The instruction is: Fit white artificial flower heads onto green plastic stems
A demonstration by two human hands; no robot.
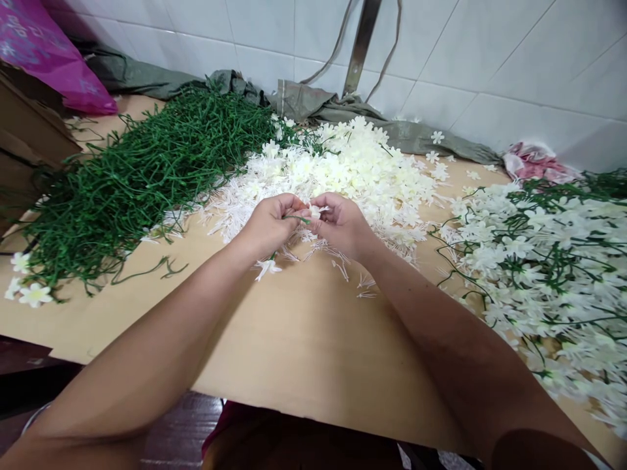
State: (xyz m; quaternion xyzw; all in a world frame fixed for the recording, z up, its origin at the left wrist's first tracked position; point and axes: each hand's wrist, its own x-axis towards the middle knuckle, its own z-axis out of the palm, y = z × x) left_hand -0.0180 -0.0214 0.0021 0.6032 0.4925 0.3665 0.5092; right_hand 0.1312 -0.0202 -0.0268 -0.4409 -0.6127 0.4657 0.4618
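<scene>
Near the middle of the table my left hand (pixel 274 225) pinches a green plastic stem (pixel 296 218), with a white flower (pixel 268 266) hanging below that hand. Close against it, my right hand (pixel 340 225) has its fingers closed on a small white artificial flower (pixel 317 211). The stem's tip and the flower are right beside each other; whether they are joined I cannot tell. Behind both hands spreads a heap of loose white flower heads (pixel 362 163) and thin white stamen pieces (pixel 240 202). A thick pile of green stems (pixel 147 170) lies to the left.
On the right lies a pile of white flowers on green stems (pixel 548 261). Brown cardboard (pixel 304 346) covers the table. A cardboard box (pixel 29 130) and a magenta bag (pixel 59 59) stand at the left. Grey-green cloth (pixel 421 138) runs along the tiled wall, under a metal bar (pixel 361 46).
</scene>
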